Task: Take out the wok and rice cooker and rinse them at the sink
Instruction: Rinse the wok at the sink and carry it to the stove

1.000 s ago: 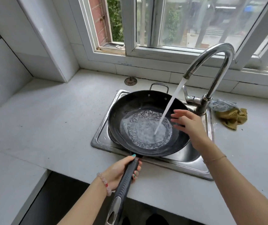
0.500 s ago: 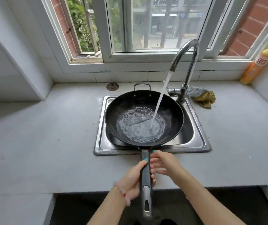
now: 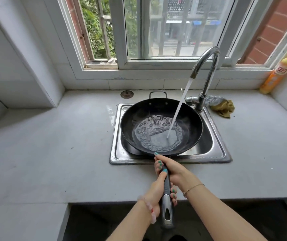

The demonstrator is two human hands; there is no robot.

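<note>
2 hands, left hand (image 3: 156, 192) and right hand (image 3: 169, 166), fingers wrapped around black wok (image 3: 162, 126) handle, water pooling inside, steel sink (image 3: 215, 150), faucet (image 3: 205, 73) at 1 o'clock, pale countertop (image 3: 52, 145), window (image 3: 156, 32)

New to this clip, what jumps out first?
The big black wok sits over the steel sink at centre, with water streaming into it from the curved faucet and pooling in its bottom. Both hands grip its long handle at the counter's near edge: right hand nearer the wok, left hand behind it.
</note>
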